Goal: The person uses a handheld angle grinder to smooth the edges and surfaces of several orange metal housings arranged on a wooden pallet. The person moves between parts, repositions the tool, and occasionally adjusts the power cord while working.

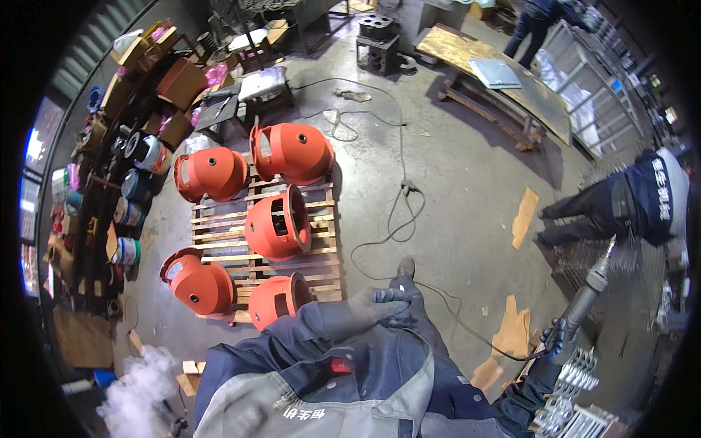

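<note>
My right hand [558, 342], in a dark glove, grips a long straight die grinder [584, 301] at its rear end. The tool tilts up and away to the right, its tapered nose ending in a slim metal bit. A black power cord [478, 336] leaves it near my hand and trails over the floor. My left hand [381, 306], also gloved, is curled in front of my waist above my leg; whatever lies inside its fingers is hidden. Ahead to the left, several orange rounded metal castings [281, 226] with openings rest on a wooden pallet [219, 237].
Shelving with cardboard boxes [181, 82] and buckets [136, 186] lines the left. A wood-topped table [478, 55] stands far right, with one person [537, 25] behind it. Another person [635, 197] bends at the right. Cardboard pieces [511, 325] and the looping cord lie on the floor.
</note>
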A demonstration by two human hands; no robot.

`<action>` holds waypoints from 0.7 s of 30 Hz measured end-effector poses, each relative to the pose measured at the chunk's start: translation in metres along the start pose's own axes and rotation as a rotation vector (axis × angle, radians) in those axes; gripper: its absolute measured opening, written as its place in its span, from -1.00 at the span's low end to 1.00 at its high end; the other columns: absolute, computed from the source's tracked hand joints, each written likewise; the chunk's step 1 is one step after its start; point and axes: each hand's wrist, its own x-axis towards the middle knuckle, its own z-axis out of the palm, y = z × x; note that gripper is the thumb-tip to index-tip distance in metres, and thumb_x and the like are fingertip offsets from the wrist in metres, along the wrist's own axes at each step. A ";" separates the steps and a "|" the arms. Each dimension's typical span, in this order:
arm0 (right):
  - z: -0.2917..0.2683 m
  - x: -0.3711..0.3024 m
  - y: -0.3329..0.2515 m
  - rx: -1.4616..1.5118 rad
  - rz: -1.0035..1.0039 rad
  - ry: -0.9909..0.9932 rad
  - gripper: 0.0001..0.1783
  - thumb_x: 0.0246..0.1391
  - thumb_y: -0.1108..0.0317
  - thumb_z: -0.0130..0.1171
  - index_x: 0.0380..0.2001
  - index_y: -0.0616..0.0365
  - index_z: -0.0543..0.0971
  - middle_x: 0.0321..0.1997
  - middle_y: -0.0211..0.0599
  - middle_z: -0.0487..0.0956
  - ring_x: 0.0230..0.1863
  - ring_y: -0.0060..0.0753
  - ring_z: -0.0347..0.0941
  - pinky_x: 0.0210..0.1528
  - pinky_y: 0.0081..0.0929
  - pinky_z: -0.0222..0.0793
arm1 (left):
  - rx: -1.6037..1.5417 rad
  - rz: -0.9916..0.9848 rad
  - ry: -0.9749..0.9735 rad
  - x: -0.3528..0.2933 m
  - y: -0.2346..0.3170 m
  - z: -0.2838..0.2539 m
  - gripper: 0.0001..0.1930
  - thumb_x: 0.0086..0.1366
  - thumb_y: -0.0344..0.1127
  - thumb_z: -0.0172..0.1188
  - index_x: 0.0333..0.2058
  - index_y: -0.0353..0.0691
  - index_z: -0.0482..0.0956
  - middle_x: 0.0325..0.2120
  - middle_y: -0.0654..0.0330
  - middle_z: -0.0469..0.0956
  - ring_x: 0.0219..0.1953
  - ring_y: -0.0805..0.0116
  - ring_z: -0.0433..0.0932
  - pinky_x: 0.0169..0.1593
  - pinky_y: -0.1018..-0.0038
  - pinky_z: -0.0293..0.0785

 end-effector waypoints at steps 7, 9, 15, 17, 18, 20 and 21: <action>0.088 0.148 -0.072 -0.164 -0.235 0.044 -0.20 0.11 0.32 0.44 0.35 0.07 0.27 -0.37 -0.28 0.58 -0.66 -0.45 0.48 -0.69 -0.46 0.44 | 0.034 0.058 0.165 0.097 0.100 0.024 -0.73 0.43 -0.22 0.22 -0.01 -0.23 0.66 -0.32 0.34 0.62 -0.37 0.60 0.53 -0.29 0.60 0.46; 0.120 0.181 -0.086 -0.227 -0.226 0.048 -0.16 0.10 0.35 0.43 0.38 0.07 0.23 -0.37 -0.27 0.57 -0.67 -0.46 0.46 -0.69 -0.45 0.41 | -0.027 0.057 0.205 0.104 0.120 0.025 -0.74 0.44 -0.21 0.22 -0.03 -0.23 0.67 -0.31 0.33 0.62 -0.37 0.60 0.52 -0.30 0.60 0.44; 0.224 0.253 -0.121 -0.277 -0.192 -0.161 -0.19 0.11 0.35 0.42 0.38 0.05 0.27 -0.37 -0.26 0.57 -0.66 -0.42 0.48 -0.69 -0.44 0.42 | -0.073 0.136 0.293 0.143 0.169 0.009 -0.68 0.45 -0.22 0.24 0.07 -0.27 0.61 -0.23 0.26 0.63 -0.26 0.58 0.57 -0.24 0.59 0.50; 0.261 0.275 -0.123 -0.262 -0.098 -0.190 -0.20 0.13 0.35 0.41 0.39 0.01 0.27 -0.36 -0.24 0.58 -0.65 -0.41 0.49 -0.68 -0.45 0.42 | -0.151 0.100 0.291 0.161 0.181 -0.005 -0.57 0.45 -0.25 0.28 0.19 -0.36 0.52 -0.18 0.26 0.60 -0.31 0.54 0.58 -0.27 0.57 0.56; 0.281 0.286 -0.121 -0.290 -0.086 -0.178 -0.20 0.13 0.35 0.41 0.39 0.01 0.27 -0.35 -0.24 0.58 -0.65 -0.41 0.49 -0.68 -0.45 0.42 | -0.060 0.048 0.312 0.166 0.187 -0.015 -0.67 0.49 -0.27 0.20 0.15 -0.24 0.59 -0.18 0.21 0.65 -0.19 0.52 0.59 -0.15 0.58 0.51; 0.311 0.302 -0.117 -0.351 -0.058 -0.215 -0.22 0.13 0.33 0.42 0.37 0.04 0.30 -0.36 -0.22 0.60 -0.66 -0.43 0.49 -0.69 -0.46 0.42 | -0.197 0.113 0.280 0.189 0.200 -0.026 -0.62 0.45 -0.26 0.27 0.15 -0.30 0.56 -0.24 0.28 0.62 -0.29 0.56 0.57 -0.25 0.57 0.52; 0.333 0.317 -0.114 -0.357 -0.071 -0.220 -0.25 0.12 0.33 0.42 0.34 0.05 0.33 -0.36 -0.23 0.60 -0.66 -0.43 0.48 -0.69 -0.46 0.41 | -0.237 0.146 0.276 0.202 0.217 -0.042 -0.60 0.43 -0.26 0.31 0.15 -0.33 0.55 -0.27 0.31 0.60 -0.34 0.58 0.56 -0.30 0.56 0.53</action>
